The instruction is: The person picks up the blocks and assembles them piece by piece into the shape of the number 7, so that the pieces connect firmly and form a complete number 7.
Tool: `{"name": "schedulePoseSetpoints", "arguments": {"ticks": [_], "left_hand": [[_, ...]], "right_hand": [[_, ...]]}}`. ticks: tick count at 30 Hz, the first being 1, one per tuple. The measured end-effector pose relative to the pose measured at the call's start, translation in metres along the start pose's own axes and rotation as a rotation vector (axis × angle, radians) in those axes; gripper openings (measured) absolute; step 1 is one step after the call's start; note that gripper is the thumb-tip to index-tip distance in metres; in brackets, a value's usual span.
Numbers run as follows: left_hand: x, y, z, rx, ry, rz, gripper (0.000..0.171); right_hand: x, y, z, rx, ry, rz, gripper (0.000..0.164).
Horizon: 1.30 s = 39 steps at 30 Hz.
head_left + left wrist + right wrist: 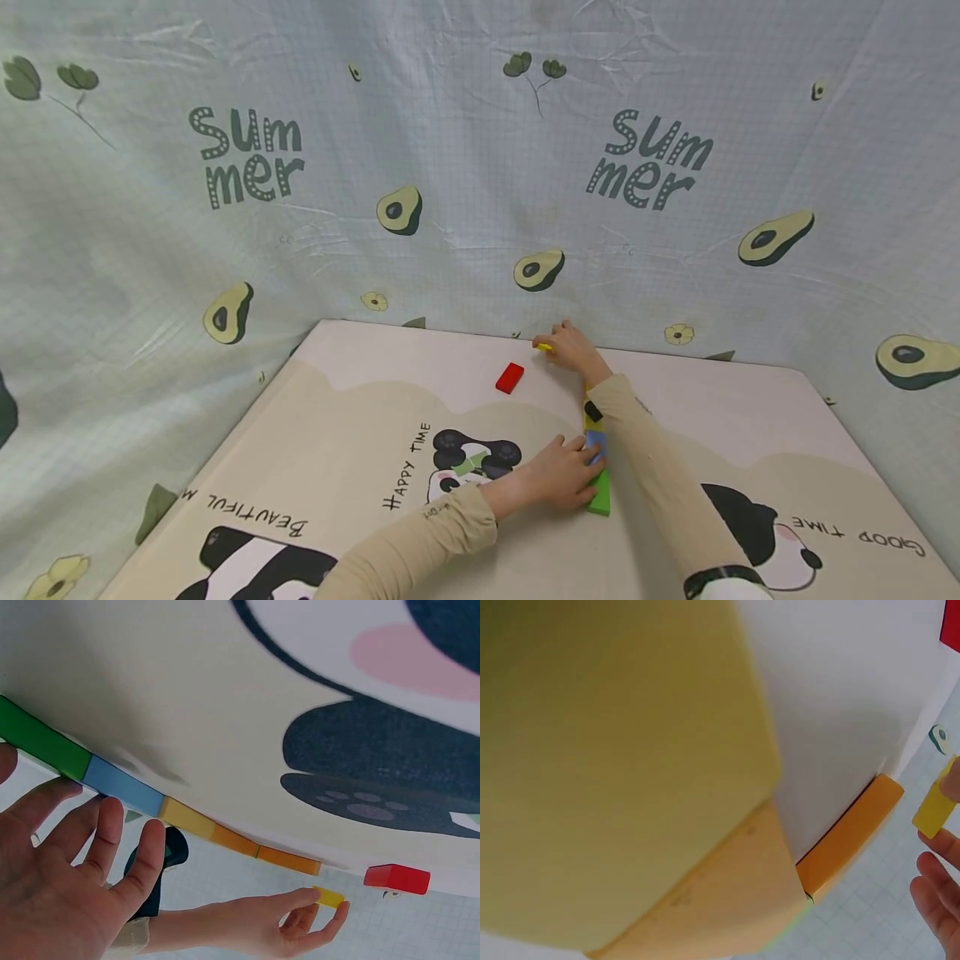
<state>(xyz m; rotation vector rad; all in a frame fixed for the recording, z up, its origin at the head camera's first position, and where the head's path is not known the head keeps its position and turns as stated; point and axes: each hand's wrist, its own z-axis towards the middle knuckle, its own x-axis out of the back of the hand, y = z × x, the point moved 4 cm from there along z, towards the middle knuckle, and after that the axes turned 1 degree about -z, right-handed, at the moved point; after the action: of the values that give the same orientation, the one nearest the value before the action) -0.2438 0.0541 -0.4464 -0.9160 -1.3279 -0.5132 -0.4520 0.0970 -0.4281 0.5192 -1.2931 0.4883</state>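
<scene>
A line of coloured blocks lies end to end on the table: a green block (601,497), a blue block (124,786), a pale yellow block (187,818) and two orange blocks (289,860). My left hand (564,475) rests along the green and blue blocks, its fingers fairly straight and touching their side in the left wrist view. Beyond the far end of the line, my right hand (573,348) pinches a small yellow block (933,810) between thumb and fingertips. The right forearm hides part of the row in the head view.
A red block (510,377) lies apart, left of the right hand near the back edge. The table cover (360,400) has panda prints and lettering. A cloth with avocado prints (465,150) hangs right behind the table.
</scene>
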Motion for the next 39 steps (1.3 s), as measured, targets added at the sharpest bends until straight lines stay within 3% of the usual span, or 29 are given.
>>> {"name": "schedulePoseSetpoints", "arguments": {"ticks": [7,18,25,31,39], "left_hand": [[0.001,0.0,-0.001,-0.002,-0.007,0.002,0.046],[0.003,0.0,-0.002,0.001,-0.023,-0.002,0.046],[0.003,0.0,-0.002,0.009,-0.042,0.002,0.046],[0.002,-0.001,-0.002,0.007,-0.038,-0.001,0.047],[0.0,0.0,-0.001,0.01,-0.038,-0.011,0.047]], "right_hand": [[0.0,-0.003,0.0,0.044,-0.004,-0.046,0.024],[-0.007,-0.001,0.0,0.001,-0.141,-0.021,0.027],[-0.01,0.001,-0.001,0.02,-0.152,-0.015,0.033],[-0.005,0.004,-0.006,0.004,-0.124,0.033,0.027],[-0.003,0.006,-0.014,0.023,-0.154,0.002,0.02]]}}
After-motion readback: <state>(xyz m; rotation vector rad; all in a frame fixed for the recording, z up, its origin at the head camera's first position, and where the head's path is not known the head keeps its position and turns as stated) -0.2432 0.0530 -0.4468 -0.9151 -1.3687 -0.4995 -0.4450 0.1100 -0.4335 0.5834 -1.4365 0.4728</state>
